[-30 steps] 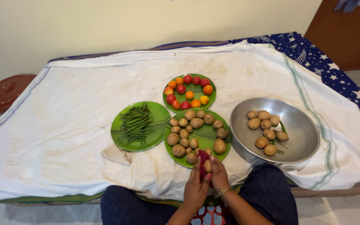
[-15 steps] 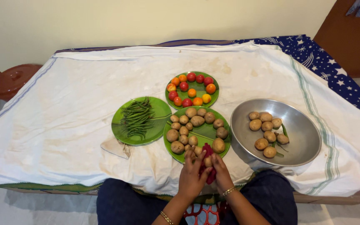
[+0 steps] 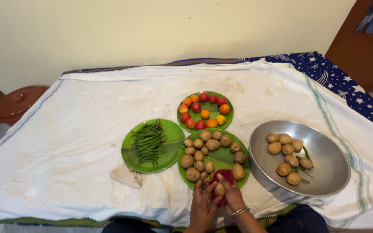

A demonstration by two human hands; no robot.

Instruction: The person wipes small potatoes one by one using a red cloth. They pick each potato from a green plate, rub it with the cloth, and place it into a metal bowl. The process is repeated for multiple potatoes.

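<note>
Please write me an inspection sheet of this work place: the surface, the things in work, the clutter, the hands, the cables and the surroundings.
Surface: white cloth, stained, over a blue starred sheet.
Things in work: small potato and dark red cloth, held between both hands at the near edge.
Clutter: green plate of potatoes; green plate of green beans; green plate of tomatoes; metal bowl with potatoes and some beans.
Hands: left hand and right hand both grip the potato and cloth.
Cables: nothing seen.
Surroundings: pale wall; reddish-brown lidded pot at left.
</note>
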